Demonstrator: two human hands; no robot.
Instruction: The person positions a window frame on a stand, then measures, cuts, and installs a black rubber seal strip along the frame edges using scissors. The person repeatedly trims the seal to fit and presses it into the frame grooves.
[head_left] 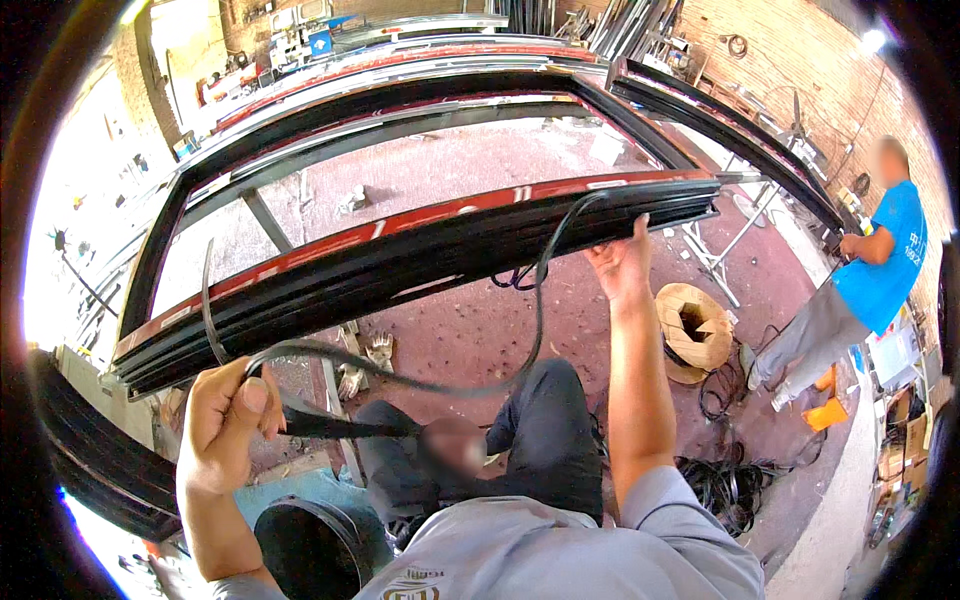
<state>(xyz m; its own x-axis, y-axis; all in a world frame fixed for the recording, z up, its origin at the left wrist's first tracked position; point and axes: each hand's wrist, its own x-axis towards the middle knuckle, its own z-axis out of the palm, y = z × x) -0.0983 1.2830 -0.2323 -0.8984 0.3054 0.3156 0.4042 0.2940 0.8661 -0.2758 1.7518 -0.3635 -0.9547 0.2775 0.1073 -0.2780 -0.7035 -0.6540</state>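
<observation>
A large black rectangular frame (330, 285) with red-and-white film along its top lies in front of me, its near rail tilted up to the right. In my left hand (235, 400), by the rail's left end, a black rubber strip (400, 378) is pinched between thumb and fingers. This strip bows out in a loop and rises to the rail's right part. Another length hangs over the rail near the left hand. My right hand (625, 265) grips the rail's lower edge near its right end, some fingers partly hidden by it.
A wooden cable spool (693, 330) stands on the reddish floor at right, near tangled black strips (735, 490). A person in a blue shirt (885, 250) stands beside another black frame (720, 130). A black bin (310, 550) is at lower left; work gloves (365, 365) lie below the rail.
</observation>
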